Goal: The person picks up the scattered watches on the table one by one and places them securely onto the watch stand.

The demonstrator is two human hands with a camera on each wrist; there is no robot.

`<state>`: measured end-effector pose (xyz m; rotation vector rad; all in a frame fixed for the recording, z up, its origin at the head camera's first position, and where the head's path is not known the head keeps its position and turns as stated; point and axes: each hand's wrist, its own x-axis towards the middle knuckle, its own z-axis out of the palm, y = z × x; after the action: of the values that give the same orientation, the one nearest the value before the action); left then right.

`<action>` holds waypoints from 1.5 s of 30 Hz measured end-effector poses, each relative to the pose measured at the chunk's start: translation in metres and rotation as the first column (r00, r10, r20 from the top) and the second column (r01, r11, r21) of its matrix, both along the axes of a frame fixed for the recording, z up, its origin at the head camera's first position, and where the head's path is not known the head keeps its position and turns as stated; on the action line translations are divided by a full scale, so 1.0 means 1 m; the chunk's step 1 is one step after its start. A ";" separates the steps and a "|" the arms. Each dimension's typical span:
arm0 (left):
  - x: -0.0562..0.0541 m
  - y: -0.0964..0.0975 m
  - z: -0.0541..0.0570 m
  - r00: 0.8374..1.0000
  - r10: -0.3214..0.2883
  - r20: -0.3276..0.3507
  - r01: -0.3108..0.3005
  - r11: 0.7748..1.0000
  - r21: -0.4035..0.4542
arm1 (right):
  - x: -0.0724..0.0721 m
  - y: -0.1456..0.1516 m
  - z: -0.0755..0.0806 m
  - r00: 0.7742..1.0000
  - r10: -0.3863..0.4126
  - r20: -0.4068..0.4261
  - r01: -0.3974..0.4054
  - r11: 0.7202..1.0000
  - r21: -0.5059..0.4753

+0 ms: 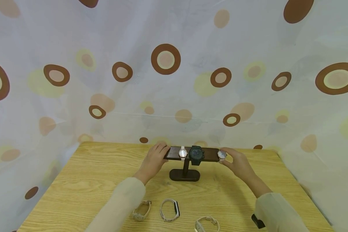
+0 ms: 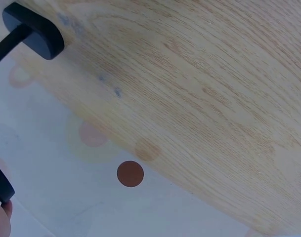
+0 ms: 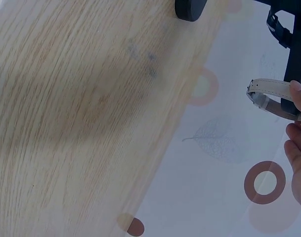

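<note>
Left hand (image 1: pixel 154 159) grips watch rack (image 1: pixel 211 154)'s left end; right hand (image 1: pixel 239 163) pinches pale-strapped watch (image 1: pixel 222 155) at its right end, toward counter (image 1: pixel 104 167)'s back edge. Risk: uneven push could tip rack.

Smooth watch stand (image 1: pixel 184 175), wood-grained table (image 1: pixel 104 167)

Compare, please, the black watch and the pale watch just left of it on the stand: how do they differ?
The black watch is dark in strap and face; the pale watch has a light strap and bright face. The black watch looks bulkier, with a wider strap, while the pale watch looks slimmer. Both sit on the dark bar.
</note>
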<state>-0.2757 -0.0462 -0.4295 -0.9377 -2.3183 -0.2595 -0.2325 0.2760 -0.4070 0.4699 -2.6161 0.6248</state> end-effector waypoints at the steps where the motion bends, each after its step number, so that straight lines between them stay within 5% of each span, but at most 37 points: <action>1: 0.000 0.000 0.000 1.000 -0.003 0.006 0.003 1.000 0.003 | 0.000 0.000 0.000 1.000 0.003 -0.004 -0.003 1.000 0.001; 24: -0.003 -0.003 0.003 0.997 -0.038 0.061 0.036 0.999 0.031 | -0.006 -0.004 -0.004 0.998 0.045 -0.053 -0.046 0.999 -0.004; 34: -0.003 -0.002 0.001 0.994 -0.067 0.087 0.063 0.997 0.044 | -0.004 -0.001 0.003 0.993 -0.017 0.118 0.021 0.999 -0.028; 45: -0.003 -0.003 0.003 0.985 -0.092 0.144 0.080 0.993 0.086 | -0.011 0.004 0.005 0.987 -0.008 0.160 0.006 1.000 0.012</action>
<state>-0.2791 -0.0495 -0.4268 -1.0099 -2.3846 -0.4685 -0.2439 0.2796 -0.4020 0.4306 -2.7730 0.6707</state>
